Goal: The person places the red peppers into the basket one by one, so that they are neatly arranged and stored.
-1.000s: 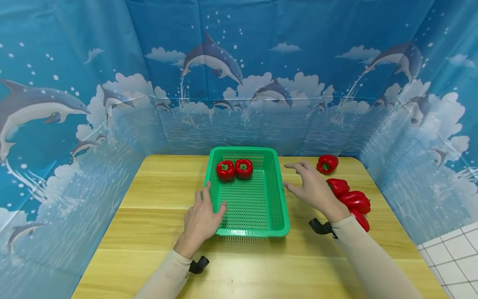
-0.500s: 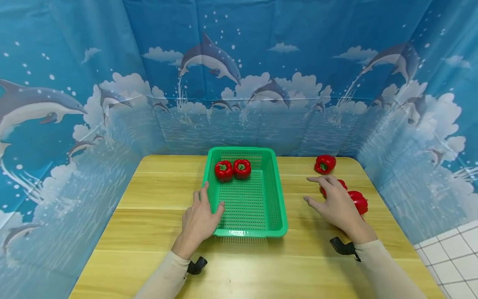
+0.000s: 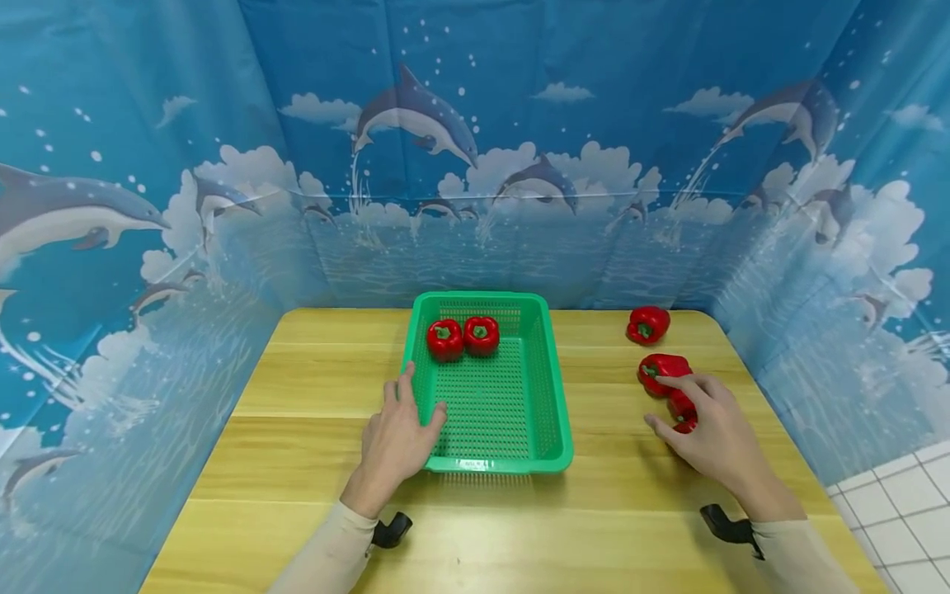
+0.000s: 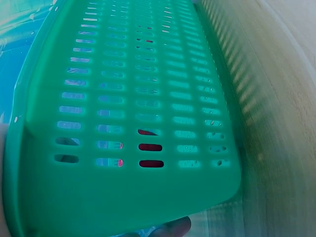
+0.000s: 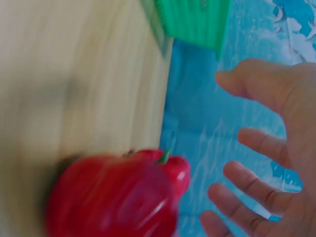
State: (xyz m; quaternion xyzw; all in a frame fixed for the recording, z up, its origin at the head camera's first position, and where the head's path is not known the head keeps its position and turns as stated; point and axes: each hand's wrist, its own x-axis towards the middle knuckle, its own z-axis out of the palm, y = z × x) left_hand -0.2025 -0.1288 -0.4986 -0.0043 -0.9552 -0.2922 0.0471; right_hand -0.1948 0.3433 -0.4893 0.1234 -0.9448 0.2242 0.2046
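Note:
A green perforated basket (image 3: 557, 396) stands mid-table with two red bell peppers (image 3: 482, 336) at its back left. My left hand (image 3: 397, 441) rests on the basket's left rim, fingers extended and thumb over the inside. Above the peppers on the right hovers my right hand (image 3: 716, 429), thumb and fingers spread apart with nothing between them. One red bell pepper (image 3: 663, 373) lies by its fingertips, and another pepper (image 3: 680, 406) is partly hidden under the hand. In the right wrist view a large red pepper (image 5: 116, 197) sits below the spread fingers (image 5: 261, 185).
A further red bell pepper (image 3: 648, 324) lies at the table's back right corner. The wooden table (image 3: 312, 396) is backed on three sides by a blue dolphin-print curtain (image 3: 475, 231). White tiles (image 3: 898, 511) show at the lower right.
My right hand has moved from beside the basket's right edge out to the right and nearer, over the peppers. The left hand has stayed at the basket's rim.

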